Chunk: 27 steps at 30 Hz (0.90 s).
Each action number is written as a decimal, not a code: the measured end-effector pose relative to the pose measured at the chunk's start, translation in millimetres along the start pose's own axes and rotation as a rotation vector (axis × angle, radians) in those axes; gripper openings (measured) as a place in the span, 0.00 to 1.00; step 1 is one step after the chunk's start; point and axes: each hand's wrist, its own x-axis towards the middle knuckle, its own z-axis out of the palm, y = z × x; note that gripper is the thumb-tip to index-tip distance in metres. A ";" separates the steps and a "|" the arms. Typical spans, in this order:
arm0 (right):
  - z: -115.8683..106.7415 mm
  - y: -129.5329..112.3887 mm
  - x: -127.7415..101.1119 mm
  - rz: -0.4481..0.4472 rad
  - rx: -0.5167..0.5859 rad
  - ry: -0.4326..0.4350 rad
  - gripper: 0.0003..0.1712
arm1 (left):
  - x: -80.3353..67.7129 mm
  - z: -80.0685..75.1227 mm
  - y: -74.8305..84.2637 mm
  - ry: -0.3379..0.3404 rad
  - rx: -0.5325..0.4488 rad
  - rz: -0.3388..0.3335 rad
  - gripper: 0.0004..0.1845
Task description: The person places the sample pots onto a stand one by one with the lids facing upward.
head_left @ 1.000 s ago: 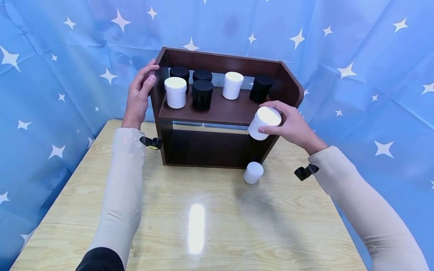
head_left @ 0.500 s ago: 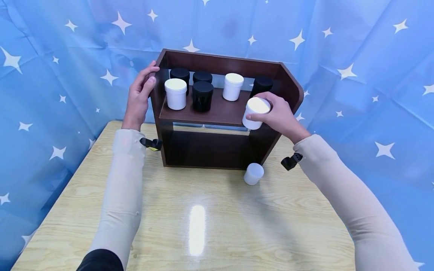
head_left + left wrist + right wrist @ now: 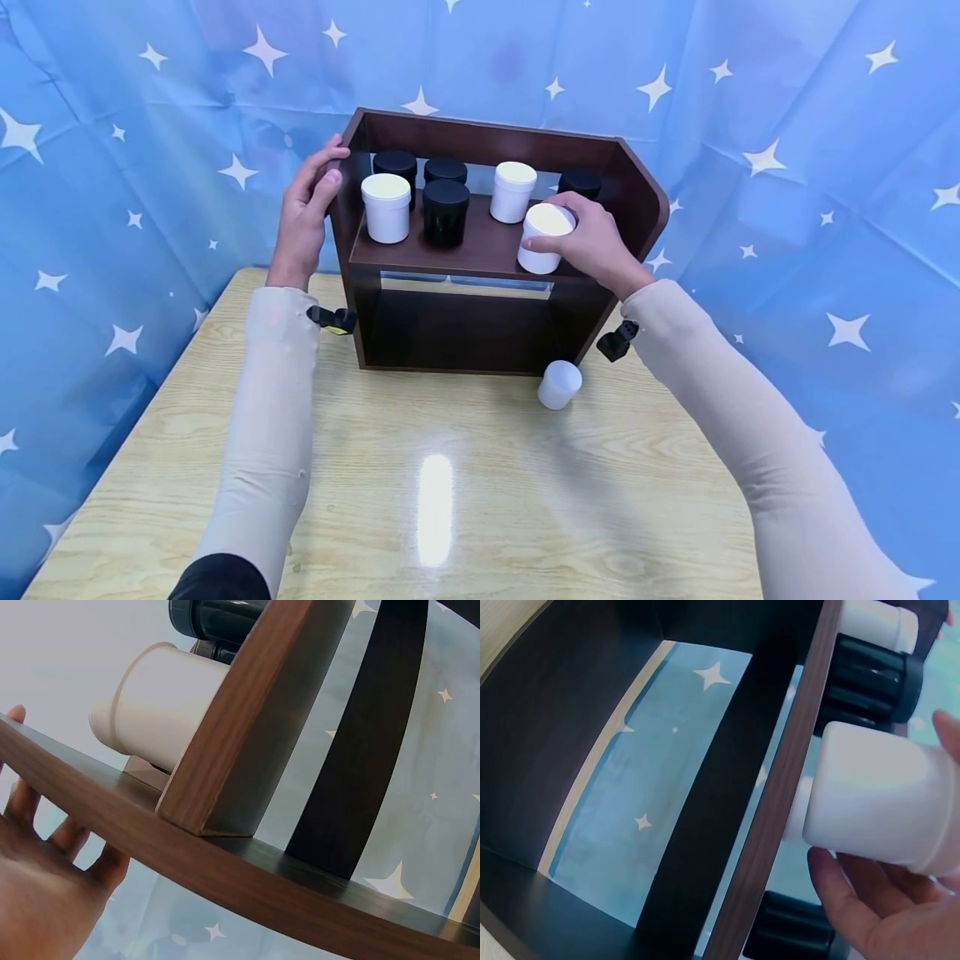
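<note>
Right hand [image 3: 592,242] — fingers curled round a white jar [image 3: 545,238], which stands at the right front of the shelf [image 3: 465,250], centre of frame. Left hand [image 3: 303,212] — fingers straight, pressed flat against the shelf's left side panel. On the shelf board: two more white jars, four black jars [image 3: 445,212]. Lower down, a small white jar [image 3: 559,384] on the bench [image 3: 450,500], just before the shelf's right foot.

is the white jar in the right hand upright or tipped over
Upright. The white plastic jar has its lid facing up and its base at the dark wooden shelf, with the right hand curled round it.
</note>
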 end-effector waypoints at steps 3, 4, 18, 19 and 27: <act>4.1 -2.4 4.0 0.015 0.012 0.005 0.43 | -0.1 -0.1 -0.2 0.002 -0.002 0.002 0.19; 5.3 -3.2 5.3 0.020 0.016 0.008 0.43 | 0.0 0.1 0.0 0.002 0.000 0.000 0.19; 20.0 -12.8 27.3 0.107 0.054 0.021 0.50 | 0.7 -0.4 0.7 -0.002 0.011 -0.007 0.20; 21.3 -12.7 28.7 0.114 0.054 0.023 0.50 | 0.8 -0.5 0.4 -0.003 0.005 -0.006 0.20; 29.7 -15.5 38.4 0.171 0.071 0.053 0.54 | 1.6 -1.6 -1.8 -0.003 0.000 0.006 0.19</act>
